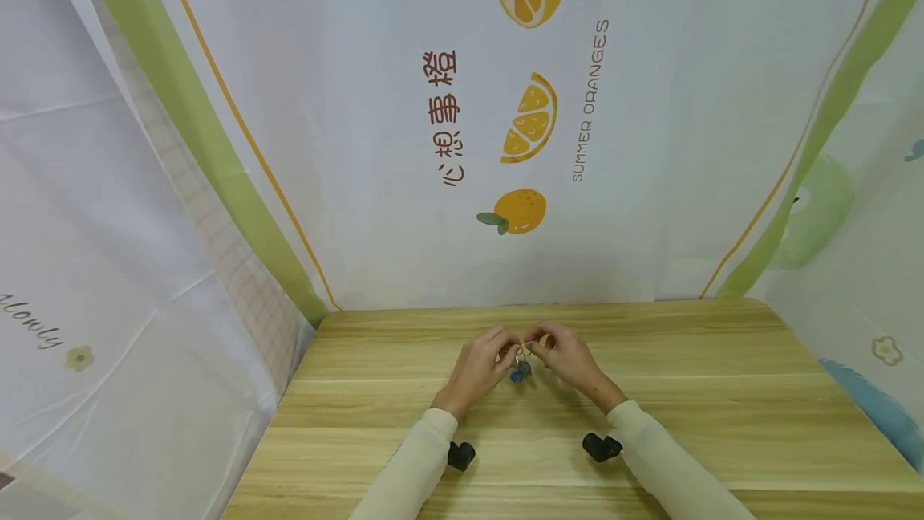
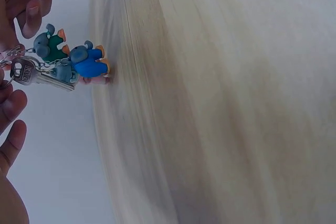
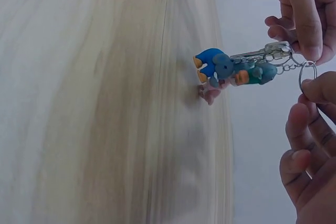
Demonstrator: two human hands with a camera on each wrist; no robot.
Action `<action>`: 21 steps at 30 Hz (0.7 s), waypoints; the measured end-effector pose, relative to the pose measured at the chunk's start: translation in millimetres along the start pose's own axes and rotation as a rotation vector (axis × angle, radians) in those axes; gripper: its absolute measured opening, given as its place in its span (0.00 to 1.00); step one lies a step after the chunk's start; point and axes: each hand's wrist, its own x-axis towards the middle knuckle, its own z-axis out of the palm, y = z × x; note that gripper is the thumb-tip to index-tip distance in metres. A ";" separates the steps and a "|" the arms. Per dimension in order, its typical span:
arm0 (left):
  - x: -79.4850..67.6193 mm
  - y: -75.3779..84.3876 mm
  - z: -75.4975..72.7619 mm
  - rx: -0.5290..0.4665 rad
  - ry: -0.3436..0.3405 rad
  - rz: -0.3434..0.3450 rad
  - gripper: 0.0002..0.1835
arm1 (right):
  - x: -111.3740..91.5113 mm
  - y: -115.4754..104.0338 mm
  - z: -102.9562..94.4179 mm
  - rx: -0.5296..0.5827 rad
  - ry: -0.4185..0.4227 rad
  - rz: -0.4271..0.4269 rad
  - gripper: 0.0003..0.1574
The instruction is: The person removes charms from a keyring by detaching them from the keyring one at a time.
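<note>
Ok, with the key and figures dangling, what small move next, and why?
Probably steady the metal ring with the right hand, which pinches it, and nudge the key slightly apart with the left hand: the key hangs close to that hand, bunched with the blue figure and green figure.

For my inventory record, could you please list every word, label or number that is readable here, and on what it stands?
"心想事橙": on the back cloth.
"SUMMER ORANGES": also on the back cloth.
"lowly": on the left cloth; the letter before it, at the picture's edge, is unclear.
Key head: marks too small and blurred to read.
</note>
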 end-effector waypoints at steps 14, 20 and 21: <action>0.7 0.5 0.2 0.005 0.006 -0.006 0.04 | 1.0 0.6 0.0 -0.034 0.020 -0.076 0.06; 0.4 -0.2 1.0 0.004 0.017 0.000 0.03 | 0.4 1.7 1.9 -0.101 0.064 -0.182 0.07; 0.5 -0.1 1.0 0.004 0.016 -0.001 0.03 | 0.0 1.8 2.2 -0.115 0.074 -0.198 0.08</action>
